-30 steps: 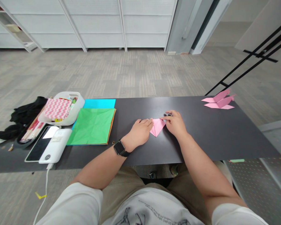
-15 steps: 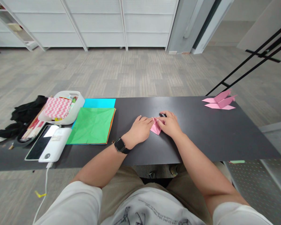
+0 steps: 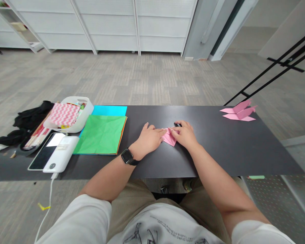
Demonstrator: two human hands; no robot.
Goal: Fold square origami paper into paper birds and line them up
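Note:
A small piece of folded pink origami paper point(image 3: 169, 139) lies on the dark table in front of me, its pointed end toward me and crease lines showing. My left hand point(image 3: 149, 140) holds its left side down with the fingertips, while some of its fingers spread away over the table. On the paper's upper right, my right hand point(image 3: 184, 134) presses with thumb and bent fingers. A small black object point(image 3: 177, 124) shows beside the right fingers; its kind I cannot make out. The fingers hide the paper's far edge.
Green paper point(image 3: 100, 135) and blue paper point(image 3: 110, 110) lie stacked at left. Beyond them are a white basket point(image 3: 87, 113), a phone point(image 3: 42, 157), a white power bank point(image 3: 61, 154) with its cable, and black cloth point(image 3: 33, 115). Folded pink paper birds point(image 3: 240, 113) stand at the far right.
My left fingers have shifted slightly left and opened out, so more of the pink paper shows. The right hand stays nearly in place; the view has tilted a little.

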